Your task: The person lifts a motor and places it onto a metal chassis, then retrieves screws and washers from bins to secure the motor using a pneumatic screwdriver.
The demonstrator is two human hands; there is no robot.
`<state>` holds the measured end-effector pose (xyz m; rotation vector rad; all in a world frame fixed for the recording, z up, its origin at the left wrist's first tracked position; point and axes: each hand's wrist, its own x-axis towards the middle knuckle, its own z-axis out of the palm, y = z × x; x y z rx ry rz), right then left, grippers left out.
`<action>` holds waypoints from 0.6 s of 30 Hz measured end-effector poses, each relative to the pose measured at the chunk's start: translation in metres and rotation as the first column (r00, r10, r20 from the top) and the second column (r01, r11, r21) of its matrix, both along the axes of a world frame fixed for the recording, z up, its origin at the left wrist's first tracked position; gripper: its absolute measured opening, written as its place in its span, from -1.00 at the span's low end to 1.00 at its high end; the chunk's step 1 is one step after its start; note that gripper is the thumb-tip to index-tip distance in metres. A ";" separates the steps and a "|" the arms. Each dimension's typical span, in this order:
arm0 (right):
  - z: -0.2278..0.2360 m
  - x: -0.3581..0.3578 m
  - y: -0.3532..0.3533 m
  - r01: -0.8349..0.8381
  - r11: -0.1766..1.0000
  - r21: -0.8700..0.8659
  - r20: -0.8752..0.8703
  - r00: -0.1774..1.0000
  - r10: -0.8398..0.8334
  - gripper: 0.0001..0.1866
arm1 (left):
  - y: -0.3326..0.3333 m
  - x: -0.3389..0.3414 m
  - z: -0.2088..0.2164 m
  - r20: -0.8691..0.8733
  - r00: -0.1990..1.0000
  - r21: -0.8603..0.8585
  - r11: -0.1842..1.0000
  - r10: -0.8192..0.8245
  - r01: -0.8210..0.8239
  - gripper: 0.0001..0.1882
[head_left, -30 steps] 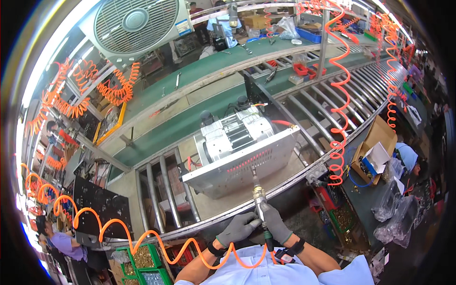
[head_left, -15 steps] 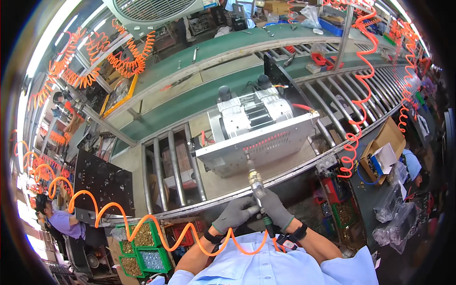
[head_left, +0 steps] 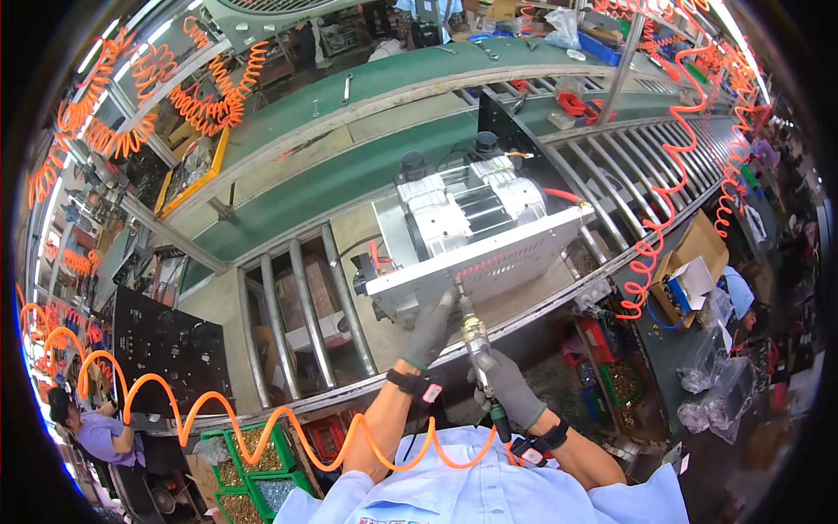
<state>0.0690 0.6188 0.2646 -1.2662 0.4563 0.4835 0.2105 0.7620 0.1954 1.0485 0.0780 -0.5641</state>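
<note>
My right hand (head_left: 513, 390), in a grey glove, is closed round an air screwdriver (head_left: 476, 336) with a green lower end. The tool's long bit points at the perforated front panel (head_left: 489, 262) of a metal unit with a silver twin-headed compressor (head_left: 471, 210). My left hand (head_left: 428, 336), also gloved, is up against the panel's lower part, beside the bit's tip. Its fingertips are drawn together there; whatever they pinch is too small or hidden to name. An orange coiled air hose (head_left: 332, 458) runs across in front of my shirt to the tool.
The unit stands on a roller conveyor (head_left: 310, 314). A black panel (head_left: 166, 354) leans at the left. Green bins (head_left: 278, 489) of small fasteners sit at the lower left. An open carton (head_left: 694, 262) stands at the right. A wrench (head_left: 347, 88) lies on the far green bench.
My left hand has moved from beside the tool's body forward to the panel by the bit tip. The right hand keeps its hold on the screwdriver. The view has shifted slightly.
</note>
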 end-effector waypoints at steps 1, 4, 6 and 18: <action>0.001 0.001 0.002 0.006 1.000 -0.021 0.010 1.000 -0.006 -0.61 | -0.003 0.002 -0.002 -0.002 1.000 -0.010 1.000 -0.014 0.014 -0.56; 0.002 0.003 0.010 -0.002 0.998 -0.068 0.019 1.000 0.004 -0.61 | -0.005 0.008 -0.006 -0.002 1.000 -0.091 0.996 -0.021 0.021 -0.58; 0.001 0.006 0.015 0.000 0.997 -0.082 0.028 1.000 0.003 -0.61 | -0.004 0.012 -0.008 -0.022 1.000 -0.116 0.993 -0.019 0.016 -0.59; -0.002 0.016 0.023 0.070 0.993 -0.093 0.015 0.998 -0.069 -0.70 | -0.010 0.023 -0.007 -0.121 0.991 -0.210 0.975 0.050 -0.074 -0.69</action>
